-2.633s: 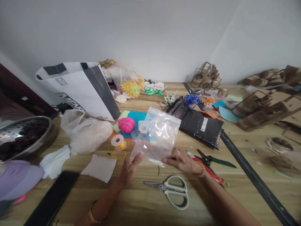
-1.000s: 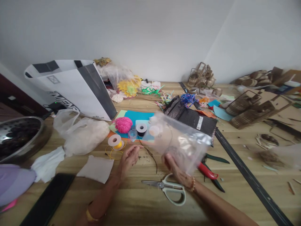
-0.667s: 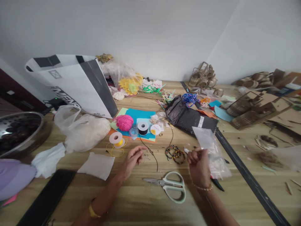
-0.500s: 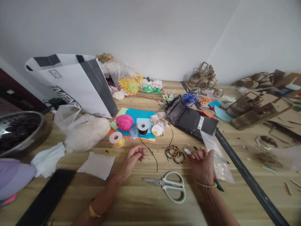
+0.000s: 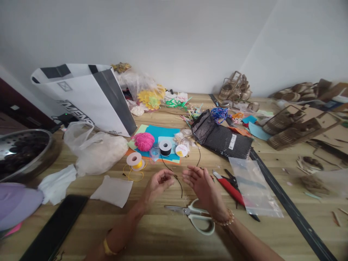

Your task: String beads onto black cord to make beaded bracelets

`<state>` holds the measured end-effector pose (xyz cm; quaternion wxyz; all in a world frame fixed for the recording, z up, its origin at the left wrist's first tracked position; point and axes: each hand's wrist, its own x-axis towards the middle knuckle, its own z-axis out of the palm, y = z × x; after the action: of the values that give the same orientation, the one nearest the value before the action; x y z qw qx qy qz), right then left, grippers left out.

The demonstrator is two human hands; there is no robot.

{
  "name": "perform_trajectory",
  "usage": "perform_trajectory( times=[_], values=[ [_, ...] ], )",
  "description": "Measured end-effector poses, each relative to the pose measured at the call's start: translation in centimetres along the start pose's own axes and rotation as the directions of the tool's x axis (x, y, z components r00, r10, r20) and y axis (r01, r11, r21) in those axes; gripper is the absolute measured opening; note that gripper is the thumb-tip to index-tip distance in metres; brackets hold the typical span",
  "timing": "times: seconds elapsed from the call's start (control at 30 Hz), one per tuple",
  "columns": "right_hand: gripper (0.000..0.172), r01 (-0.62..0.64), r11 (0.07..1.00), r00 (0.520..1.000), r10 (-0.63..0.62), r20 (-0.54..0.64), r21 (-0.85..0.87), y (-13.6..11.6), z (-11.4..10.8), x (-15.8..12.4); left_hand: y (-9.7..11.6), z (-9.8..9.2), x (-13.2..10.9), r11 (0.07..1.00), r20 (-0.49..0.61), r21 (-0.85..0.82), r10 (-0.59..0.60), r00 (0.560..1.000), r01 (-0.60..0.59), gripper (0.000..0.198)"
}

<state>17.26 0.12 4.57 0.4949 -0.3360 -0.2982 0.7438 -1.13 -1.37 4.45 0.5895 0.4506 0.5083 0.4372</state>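
My left hand [image 5: 159,185] hovers low over the table, fingers loosely curled and thumb apart, holding nothing I can see. Beside its fingertips lies the loose end of black cord [image 5: 178,181], running from a spool of black cord [image 5: 165,148]. My right hand [image 5: 203,190] is open, fingers stretched out toward the left one. It covers the beaded bracelets almost wholly and overlaps the handles of the scissors [image 5: 201,222]. Right of this hand are red-handled pliers [image 5: 231,190] and a clear plastic zip bag [image 5: 257,192] lying partly over them.
Behind the hands are a pink yarn ball [image 5: 144,141], a yellow cord spool [image 5: 135,161] and a black bubble mailer [image 5: 221,136]. At left lie a white cloth pad [image 5: 112,191], a black phone [image 5: 54,226] and a plastic bag [image 5: 100,150]. A dark strip [image 5: 293,217] crosses the right side.
My right hand has moved left from the pliers and clear bag, now in front of the bracelets. The bag lies flatter and further right. My left hand shifted slightly right.
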Motion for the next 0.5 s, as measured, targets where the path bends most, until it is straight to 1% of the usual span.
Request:
perform_trajectory(
  times=[0.07, 0.13, 0.23, 0.3, 0.37, 0.43, 0.5],
  values=[
    [0.054, -0.013, 0.999, 0.998, 0.015, 0.066, -0.04, 0.3, 0.8, 0.4, 0.0, 0.3, -0.2, 0.997, -0.071, 0.035, 0.064, 0.995, -0.062, 0.031],
    [0.058, -0.022, 0.996, 0.991, 0.033, 0.131, -0.083, 0.6, 1.4, 0.7, -0.2, 0.4, -0.2, 0.991, -0.158, 0.083, 0.118, 0.98, -0.106, 0.031],
    [0.061, -0.019, 0.992, 0.98, 0.043, 0.196, -0.125, 1.1, 2.0, 1.2, -0.6, 0.5, -0.1, 0.981, -0.238, 0.157, 0.148, 0.96, -0.113, 0.034],
    [0.058, 0.012, 0.991, 0.977, 0.017, 0.214, -0.133, 1.5, 2.2, 1.4, -0.8, 0.4, 0.0, 0.977, -0.252, 0.192, 0.139, 0.958, -0.091, 0.03],
    [0.053, 0.055, 0.989, 0.973, -0.023, 0.231, -0.135, 1.6, 2.2, 1.4, -0.9, 0.3, 0.0, 0.974, -0.239, 0.214, 0.121, 0.963, -0.07, 0.022],
    [0.05, 0.09, 0.985, 0.966, -0.05, 0.253, -0.15, 1.5, 2.2, 1.3, -0.9, 0.2, 0.1, 0.976, -0.203, 0.209, 0.107, 0.973, -0.064, 0.021],
    [0.047, 0.117, 0.967, 0.968, -0.06, 0.244, -0.225, 1.1, 2.0, 1.0, -0.9, 0.0, 0.1, 0.982, -0.159, 0.176, 0.092, 0.983, -0.063, 0.023]
  ],
)
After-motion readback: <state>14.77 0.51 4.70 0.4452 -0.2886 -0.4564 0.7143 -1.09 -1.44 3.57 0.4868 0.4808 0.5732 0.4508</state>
